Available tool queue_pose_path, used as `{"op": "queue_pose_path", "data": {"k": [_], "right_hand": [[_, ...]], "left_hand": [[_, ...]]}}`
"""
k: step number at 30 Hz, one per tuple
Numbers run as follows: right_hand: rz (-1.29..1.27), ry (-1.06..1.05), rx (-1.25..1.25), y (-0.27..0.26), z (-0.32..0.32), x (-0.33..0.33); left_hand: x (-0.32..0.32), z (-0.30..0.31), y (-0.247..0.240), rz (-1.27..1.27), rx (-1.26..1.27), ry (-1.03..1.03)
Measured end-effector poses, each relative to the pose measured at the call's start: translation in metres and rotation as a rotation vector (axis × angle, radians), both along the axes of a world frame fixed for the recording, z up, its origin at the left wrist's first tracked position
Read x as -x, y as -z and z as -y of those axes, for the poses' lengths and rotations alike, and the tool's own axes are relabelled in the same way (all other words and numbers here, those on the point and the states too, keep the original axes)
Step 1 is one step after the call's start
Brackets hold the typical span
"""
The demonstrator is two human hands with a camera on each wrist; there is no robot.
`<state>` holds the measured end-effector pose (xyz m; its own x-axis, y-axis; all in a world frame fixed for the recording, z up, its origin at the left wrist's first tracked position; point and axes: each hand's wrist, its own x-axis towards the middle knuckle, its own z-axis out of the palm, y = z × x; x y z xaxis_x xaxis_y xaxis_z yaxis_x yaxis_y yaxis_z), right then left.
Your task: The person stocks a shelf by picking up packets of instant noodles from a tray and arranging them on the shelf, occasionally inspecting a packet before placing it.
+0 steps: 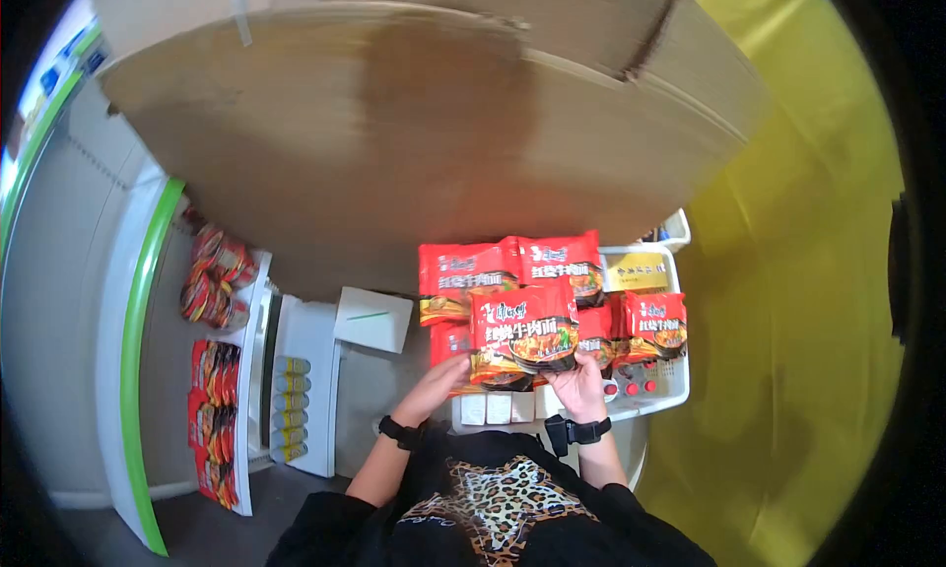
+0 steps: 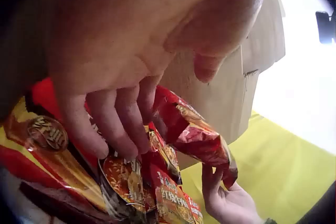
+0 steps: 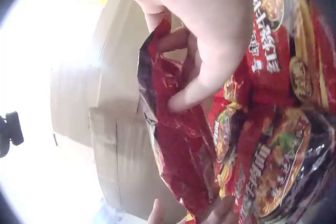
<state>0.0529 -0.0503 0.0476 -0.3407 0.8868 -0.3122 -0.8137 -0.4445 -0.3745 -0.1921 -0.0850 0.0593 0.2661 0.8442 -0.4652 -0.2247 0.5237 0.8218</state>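
Note:
A red noodle packet [image 1: 522, 333] is lifted over a pile of similar packets [image 1: 468, 271]. My right hand [image 1: 583, 385] pinches its lower right corner; in the right wrist view the thumb and fingers of this hand [image 3: 205, 35] grip the held packet [image 3: 181, 145] by one end. My left hand [image 1: 439, 388] is at the packet's lower left side. Seen from the left wrist, the fingers of the left hand [image 2: 115, 66] hang down with their tips against packets [image 2: 126, 182], the thumb apart from them. The held packet [image 2: 194, 129] is beyond those fingers.
Under the pile are white boxes [image 1: 500, 409]. A white basket [image 1: 672, 395] at the right holds packets, a yellow box [image 1: 636, 271] and red-capped bottles [image 1: 631, 385]. Shelves with noodle packets [image 1: 214, 400] and yellow cans [image 1: 291, 409] stand left. A large cardboard box [image 1: 424, 143] rises behind.

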Motion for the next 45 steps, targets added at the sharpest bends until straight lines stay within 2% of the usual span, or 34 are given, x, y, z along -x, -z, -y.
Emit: {"op": "queue_pose_path", "data": {"k": [3, 5, 8, 12, 15, 16, 22, 23, 25, 29, 31, 33, 35, 37, 38, 39, 42, 44, 45], "right_hand": [[0.020, -0.102, 0.033, 0.002, 0.003, 0.019], [0.018, -0.160, 0.039, -0.005, 0.005, 0.038], [0.087, -0.256, -0.056, -0.024, 0.010, 0.072], [0.208, -0.402, -0.167, -0.013, 0.016, 0.114], [0.288, -0.522, -0.219, -0.008, 0.022, 0.159], [0.311, -0.616, -0.251, -0.032, 0.029, 0.182], [0.429, -0.943, -0.357, -0.047, 0.062, 0.306], [0.422, -0.966, -0.362, -0.042, 0.067, 0.325], [0.476, -1.123, -0.449, -0.029, 0.079, 0.366], [0.555, -1.286, -0.488, -0.019, 0.114, 0.442], [0.567, -1.347, -0.522, -0.011, 0.133, 0.478], [0.567, -1.461, -0.568, -0.006, 0.156, 0.511], [0.590, -1.493, -0.581, 0.014, 0.179, 0.542], [0.639, -1.627, -0.607, 0.018, 0.204, 0.570], [0.658, -1.635, -0.611, 0.025, 0.219, 0.583], [0.649, -1.637, -0.611, 0.033, 0.232, 0.595], [0.652, -1.683, -0.660, 0.061, 0.269, 0.630], [0.709, -1.689, -0.938, 0.079, 0.291, 0.651], [0.708, -1.695, -0.944, 0.091, 0.302, 0.660]], "left_hand": [[0.012, 0.011, -0.014, -0.010, -0.116, -0.053], [0.027, 0.021, 0.002, 0.019, -0.141, -0.124], [0.057, 0.040, -0.006, -0.027, -0.141, -0.194], [0.104, 0.069, -0.002, 0.051, -0.201, -0.302], [0.154, 0.094, -0.006, 0.083, -0.235, -0.410], [0.171, 0.105, -0.009, 0.042, -0.219, -0.469], [0.268, 0.190, 0.001, -0.023, -0.241, -0.781], [0.282, 0.206, 0.002, -0.030, -0.240, -0.804], [0.307, 0.239, 0.004, 0.176, -0.215, -0.989], [0.345, 0.309, 0.018, 0.222, -0.198, -1.199], [0.360, 0.338, 0.014, 0.228, -0.237, -1.235], [0.370, 0.367, 0.007, 0.248, -0.201, -1.379], [0.378, 0.396, 0.020, 0.266, -0.164, -1.448], [0.385, 0.426, 0.037, 0.272, -0.186, -1.591], [0.388, 0.441, 0.054, 0.274, -0.186, -1.675], [0.388, 0.453, 0.059, 0.266, -0.185, -1.678], [0.393, 0.483, 0.074, 0.364, -0.180, -1.892], [0.397, 0.502, 0.087, 0.392, -0.181, -1.947], [0.399, 0.510, 0.094, 0.427, -0.182, -1.997]]}}
